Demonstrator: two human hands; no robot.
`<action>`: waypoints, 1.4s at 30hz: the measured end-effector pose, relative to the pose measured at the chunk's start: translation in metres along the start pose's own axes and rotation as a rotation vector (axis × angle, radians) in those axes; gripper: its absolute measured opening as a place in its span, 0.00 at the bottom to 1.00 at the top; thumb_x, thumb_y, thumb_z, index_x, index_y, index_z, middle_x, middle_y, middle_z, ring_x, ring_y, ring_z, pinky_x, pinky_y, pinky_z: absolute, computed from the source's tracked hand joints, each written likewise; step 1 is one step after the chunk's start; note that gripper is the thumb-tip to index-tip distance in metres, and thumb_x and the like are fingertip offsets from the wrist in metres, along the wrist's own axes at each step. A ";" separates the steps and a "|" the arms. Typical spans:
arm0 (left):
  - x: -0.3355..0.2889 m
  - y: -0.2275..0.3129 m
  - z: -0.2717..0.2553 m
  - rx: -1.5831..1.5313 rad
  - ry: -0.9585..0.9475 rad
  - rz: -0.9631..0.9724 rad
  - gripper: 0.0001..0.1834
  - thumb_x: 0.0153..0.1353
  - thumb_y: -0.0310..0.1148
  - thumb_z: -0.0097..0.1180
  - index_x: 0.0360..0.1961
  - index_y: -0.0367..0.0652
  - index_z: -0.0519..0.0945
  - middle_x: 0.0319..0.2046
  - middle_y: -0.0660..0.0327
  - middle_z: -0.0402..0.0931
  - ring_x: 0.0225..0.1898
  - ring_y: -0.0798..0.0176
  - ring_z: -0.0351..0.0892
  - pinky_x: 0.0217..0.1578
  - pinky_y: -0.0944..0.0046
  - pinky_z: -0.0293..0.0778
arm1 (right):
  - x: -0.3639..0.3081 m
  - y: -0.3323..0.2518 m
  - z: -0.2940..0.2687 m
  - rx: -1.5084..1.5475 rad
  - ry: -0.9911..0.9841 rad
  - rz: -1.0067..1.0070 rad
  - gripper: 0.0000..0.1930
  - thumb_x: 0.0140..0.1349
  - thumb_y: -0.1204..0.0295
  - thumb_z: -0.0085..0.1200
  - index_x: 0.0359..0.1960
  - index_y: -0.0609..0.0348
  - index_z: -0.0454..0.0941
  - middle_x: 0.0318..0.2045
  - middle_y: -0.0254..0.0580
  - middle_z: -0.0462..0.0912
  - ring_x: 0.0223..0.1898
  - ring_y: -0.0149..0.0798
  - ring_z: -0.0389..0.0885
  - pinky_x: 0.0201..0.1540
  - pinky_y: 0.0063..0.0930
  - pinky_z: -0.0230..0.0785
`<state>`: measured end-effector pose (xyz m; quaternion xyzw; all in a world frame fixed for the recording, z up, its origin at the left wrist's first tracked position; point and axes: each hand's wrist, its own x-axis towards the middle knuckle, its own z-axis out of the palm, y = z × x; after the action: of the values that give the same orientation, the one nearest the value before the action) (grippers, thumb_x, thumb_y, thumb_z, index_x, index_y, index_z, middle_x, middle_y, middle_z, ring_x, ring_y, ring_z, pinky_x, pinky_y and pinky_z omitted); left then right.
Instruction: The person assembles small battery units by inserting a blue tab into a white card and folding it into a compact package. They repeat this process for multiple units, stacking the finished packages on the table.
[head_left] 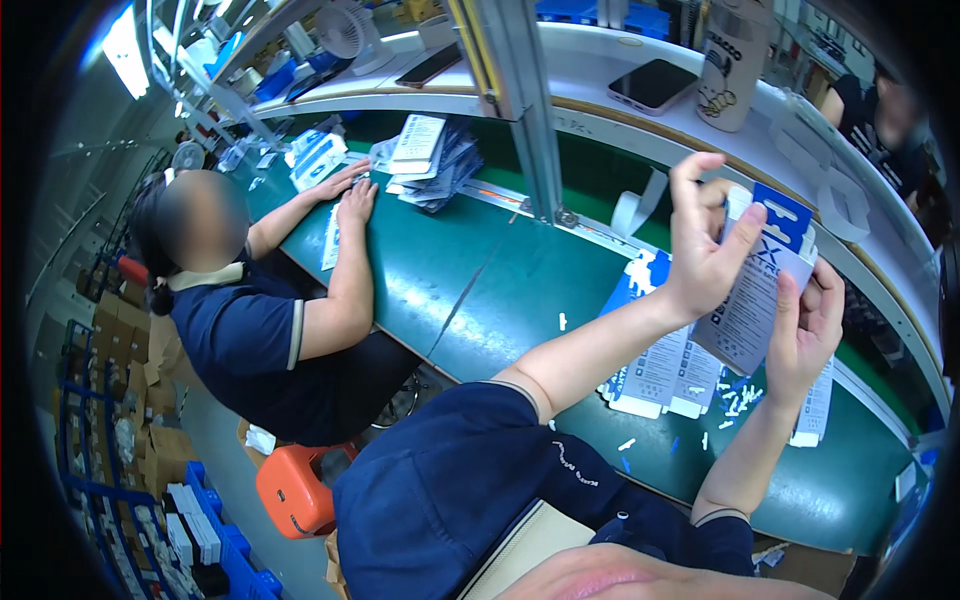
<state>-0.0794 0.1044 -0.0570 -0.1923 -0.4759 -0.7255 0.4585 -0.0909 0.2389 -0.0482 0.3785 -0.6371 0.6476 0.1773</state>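
Both hands [705,250] [805,335] around upright blue-and-white packaging card [755,295], long axis vertical.

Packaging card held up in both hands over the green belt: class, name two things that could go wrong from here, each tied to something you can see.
1. The card is pinched only at its edges by the left hand and right hand, so it might bend or slip.
2. Small white scraps litter the belt beside the stack of cards; they could get caught between cards.
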 end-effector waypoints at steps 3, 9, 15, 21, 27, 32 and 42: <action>-0.002 0.002 0.009 -0.050 0.076 0.015 0.24 0.65 0.20 0.53 0.56 0.45 0.55 0.39 0.58 0.75 0.36 0.74 0.75 0.35 0.75 0.71 | 0.002 -0.003 0.004 0.131 0.090 -0.009 0.28 0.63 0.80 0.58 0.63 0.64 0.61 0.33 0.41 0.84 0.36 0.24 0.79 0.44 0.16 0.68; -0.003 -0.003 0.000 0.175 0.046 0.096 0.10 0.65 0.23 0.57 0.45 0.40 0.71 0.39 0.62 0.74 0.37 0.76 0.73 0.38 0.76 0.70 | 0.009 0.000 0.003 0.056 0.038 -0.134 0.25 0.61 0.80 0.58 0.61 0.63 0.68 0.37 0.41 0.83 0.35 0.28 0.82 0.37 0.18 0.73; -0.001 -0.002 0.007 0.236 -0.101 0.109 0.07 0.62 0.26 0.60 0.38 0.36 0.75 0.50 0.52 0.75 0.45 0.66 0.74 0.43 0.69 0.70 | 0.015 0.010 -0.006 -0.002 0.097 -0.142 0.15 0.61 0.78 0.59 0.49 0.64 0.73 0.45 0.44 0.79 0.40 0.32 0.82 0.39 0.23 0.77; 0.003 -0.007 -0.001 0.613 -0.190 0.056 0.06 0.66 0.29 0.55 0.33 0.36 0.77 0.57 0.57 0.67 0.32 0.77 0.70 0.32 0.75 0.68 | 0.025 0.014 -0.017 -0.043 0.189 -0.134 0.09 0.57 0.78 0.62 0.39 0.62 0.77 0.46 0.43 0.76 0.45 0.33 0.78 0.41 0.23 0.74; 0.001 -0.018 -0.003 0.634 -0.109 0.014 0.10 0.69 0.33 0.51 0.33 0.37 0.76 0.57 0.57 0.68 0.37 0.74 0.71 0.38 0.72 0.67 | 0.027 0.017 -0.013 -0.362 0.049 -0.247 0.15 0.52 0.78 0.63 0.42 0.62 0.79 0.42 0.44 0.81 0.46 0.42 0.78 0.50 0.32 0.69; 0.001 -0.012 0.002 0.559 -0.126 0.014 0.09 0.67 0.31 0.51 0.33 0.35 0.75 0.53 0.50 0.69 0.45 0.60 0.72 0.43 0.64 0.68 | 0.025 0.026 -0.017 -0.132 0.005 -0.085 0.15 0.52 0.79 0.62 0.44 0.60 0.80 0.40 0.43 0.82 0.46 0.40 0.78 0.51 0.31 0.68; 0.003 -0.011 0.003 0.689 -0.250 0.149 0.17 0.51 0.28 0.67 0.40 0.35 0.76 0.52 0.49 0.71 0.54 0.47 0.72 0.53 0.56 0.68 | 0.026 0.021 -0.020 -0.244 0.058 -0.127 0.18 0.53 0.81 0.60 0.48 0.60 0.81 0.33 0.41 0.81 0.42 0.39 0.75 0.53 0.31 0.65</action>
<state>-0.0905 0.1069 -0.0584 -0.1478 -0.7291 -0.4582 0.4865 -0.1275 0.2490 -0.0422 0.3749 -0.6806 0.5635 0.2807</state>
